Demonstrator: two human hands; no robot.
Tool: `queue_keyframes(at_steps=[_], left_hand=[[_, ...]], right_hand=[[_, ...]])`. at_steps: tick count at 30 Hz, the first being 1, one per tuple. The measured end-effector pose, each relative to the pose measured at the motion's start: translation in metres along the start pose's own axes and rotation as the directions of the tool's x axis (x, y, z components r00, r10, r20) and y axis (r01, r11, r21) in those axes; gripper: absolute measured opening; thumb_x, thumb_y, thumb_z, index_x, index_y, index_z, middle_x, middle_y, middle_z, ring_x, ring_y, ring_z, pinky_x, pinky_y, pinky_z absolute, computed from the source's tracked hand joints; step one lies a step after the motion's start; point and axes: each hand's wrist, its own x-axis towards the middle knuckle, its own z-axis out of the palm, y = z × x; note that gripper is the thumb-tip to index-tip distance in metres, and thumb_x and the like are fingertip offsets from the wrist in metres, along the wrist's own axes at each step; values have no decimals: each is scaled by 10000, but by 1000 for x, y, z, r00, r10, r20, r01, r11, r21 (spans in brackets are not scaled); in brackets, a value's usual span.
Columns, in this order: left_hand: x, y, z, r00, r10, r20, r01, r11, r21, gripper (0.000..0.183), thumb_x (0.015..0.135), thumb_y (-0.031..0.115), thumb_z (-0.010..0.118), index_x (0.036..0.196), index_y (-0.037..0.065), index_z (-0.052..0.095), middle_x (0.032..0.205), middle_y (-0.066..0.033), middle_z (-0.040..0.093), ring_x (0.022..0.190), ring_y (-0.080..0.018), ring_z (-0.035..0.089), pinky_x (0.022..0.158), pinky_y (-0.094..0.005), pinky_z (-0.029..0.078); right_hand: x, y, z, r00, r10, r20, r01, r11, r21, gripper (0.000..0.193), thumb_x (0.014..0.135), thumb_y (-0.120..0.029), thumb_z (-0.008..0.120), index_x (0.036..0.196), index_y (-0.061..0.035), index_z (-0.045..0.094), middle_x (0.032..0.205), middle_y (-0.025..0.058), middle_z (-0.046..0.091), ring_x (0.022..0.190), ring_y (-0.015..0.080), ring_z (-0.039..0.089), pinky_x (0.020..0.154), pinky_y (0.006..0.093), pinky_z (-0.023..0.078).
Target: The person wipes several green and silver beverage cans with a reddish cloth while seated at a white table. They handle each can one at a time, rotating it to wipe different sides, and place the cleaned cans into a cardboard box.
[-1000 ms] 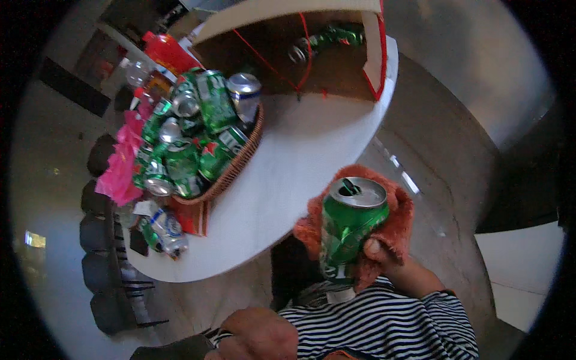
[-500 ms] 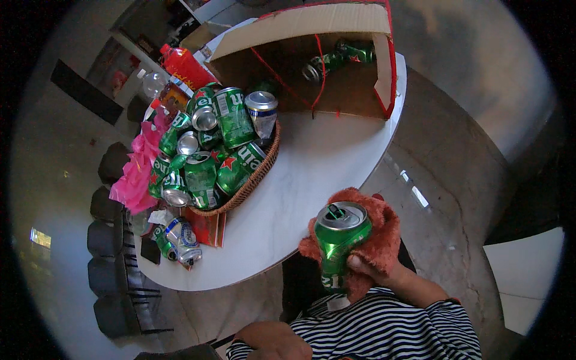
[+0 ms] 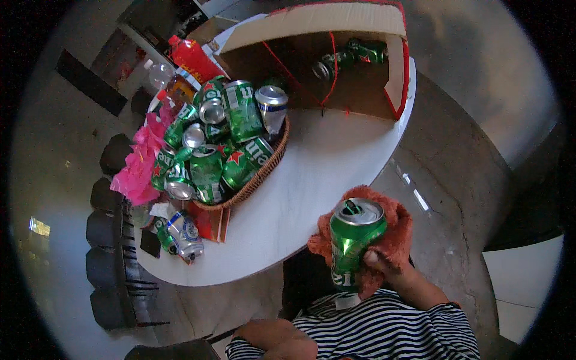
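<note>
our right hand (image 3: 391, 271) was closed around a green can (image 3: 357, 241), gripping it through a plush, rust-red cloth (image 3: 396, 221) that bunched in soft folds behind the metal. our thumb pressed at the can's four o'clock. our left hand (image 3: 279, 340) was only a bare-skinned shape at the lower rim, its fingers hidden; we could not tell whether it was open or closed.

the can was thin, shiny metal, a cylinder with creased, dented walls. its long axis stood nearly upright, leaning from seven o'clock at the base to one o'clock at the top; the silvery lid faced up, its mouth opened. we had it in front of our striped knit shirt (image 3: 387, 330), just off the four o'clock edge of the smooth, white, rounded bench (image 3: 315, 162).

at the can's ten o'clock, a woven wicker basket (image 3: 268, 172) held heaped, crumpled cans (image 3: 207, 165); beyond its nine o'clock lay crinkled pink plastic (image 3: 141, 171). at the can's twelve o'clock stood a red-edged cardboard box (image 3: 318, 27).
</note>
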Motion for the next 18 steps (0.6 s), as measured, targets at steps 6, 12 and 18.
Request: queue_keyframes(at_steps=[6,12,18], left_hand=[[6,-11,-3,988,-122,97,133,985,-112,223,893,315,515,881,104,443,784,-63,483,680,-187,469,536,-320,432],[2,-53,-1,712,-504,489,358,859,365,787,631,264,829,1227,19,377,1080,-134,482,963,-261,513,854,-334,433],[-5,-66,-11,529,-651,545,564,749,348,834,593,270,847,1240,7,392,1104,-143,493,1005,-259,515,854,-352,426]], right_hand=[[3,-10,-4,990,-29,-136,36,998,49,754,679,-245,759,1284,24,397,1204,148,522,1167,257,478,1017,379,333],[-13,-6,-5,990,-61,-129,10,932,-364,884,680,-352,745,1343,-4,276,1322,173,396,1228,279,404,1037,408,310],[-31,22,-32,980,-141,-139,132,988,-75,828,736,-396,684,1348,-16,278,1330,163,380,1236,284,388,1044,402,293]])
